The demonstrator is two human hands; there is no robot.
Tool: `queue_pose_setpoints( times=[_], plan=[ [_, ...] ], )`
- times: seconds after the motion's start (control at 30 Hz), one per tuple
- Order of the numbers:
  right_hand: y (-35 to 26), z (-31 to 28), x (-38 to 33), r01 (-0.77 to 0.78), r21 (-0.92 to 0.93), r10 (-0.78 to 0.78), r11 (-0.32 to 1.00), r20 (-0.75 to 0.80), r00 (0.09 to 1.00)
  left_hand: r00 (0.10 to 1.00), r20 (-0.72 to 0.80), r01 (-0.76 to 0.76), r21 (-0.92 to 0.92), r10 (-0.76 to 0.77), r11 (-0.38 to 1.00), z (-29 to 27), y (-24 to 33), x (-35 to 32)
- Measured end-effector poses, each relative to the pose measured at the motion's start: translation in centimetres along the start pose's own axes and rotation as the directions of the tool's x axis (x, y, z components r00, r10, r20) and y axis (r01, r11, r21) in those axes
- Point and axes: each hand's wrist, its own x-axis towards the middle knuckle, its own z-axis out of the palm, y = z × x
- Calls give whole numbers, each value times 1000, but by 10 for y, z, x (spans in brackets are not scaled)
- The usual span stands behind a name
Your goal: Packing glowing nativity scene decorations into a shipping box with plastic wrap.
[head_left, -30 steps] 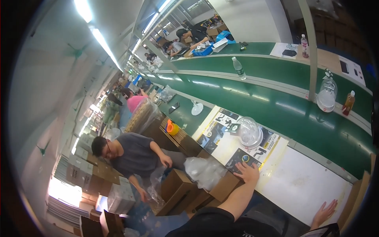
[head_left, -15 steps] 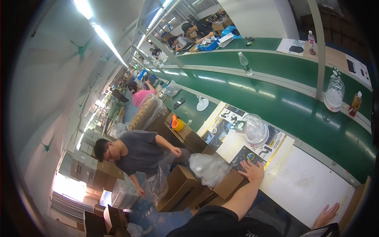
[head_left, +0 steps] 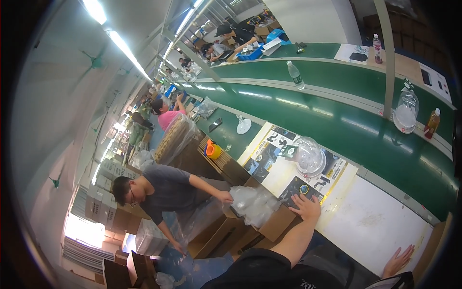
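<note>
Grey-shirted co-worker (head_left: 159,190) bends at nine o'clock, one hand on a crumpled clear plastic bag (head_left: 252,204) that bulges from an open brown cardboard box (head_left: 272,224). Just right of that bag, the person's left hand (head_left: 307,207) lies flat, fingers spread and gripping nothing, on a dark printed flat package (head_left: 294,187) at the near edge of the white surface (head_left: 370,221). More dark printed packages lie in a row toward twelve o'clock of the hand, and a clear plastic dome-shaped cover (head_left: 309,155) stands on them, near the hand but apart from it. Beyond the white surface runs a green conveyor belt (head_left: 337,120) from eleven to three o'clock. A second clear dome (head_left: 405,113) and a small bottle of orange liquid (head_left: 431,124) stand at its far side at two o'clock. At five o'clock, the right hand (head_left: 398,261) rests open, palm down, on the near edge of the white surface, holding nothing, well apart from the left hand.
</note>
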Motion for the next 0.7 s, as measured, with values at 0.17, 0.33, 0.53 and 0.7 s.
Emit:
queue_pose_setpoints(
  times=[0.17,0.33,0.53,0.7],
  plan=[
    [2,1,-3,-21,-54,23,998,30,999,1000,26,0,-1,0,1000,-2,2,-1],
    [-6,-6,0,-50,-68,56,996,85,995,1000,-14,-5,10,5,1000,0,-2,-2],
    [-8,-15,3,-56,-49,61,997,111,992,1000,-6,-11,6,11,1000,1,0,-4],
    [-8,-14,3,-29,-54,35,998,97,995,1000,-13,-13,-4,13,1000,2,1,1]
  ],
)
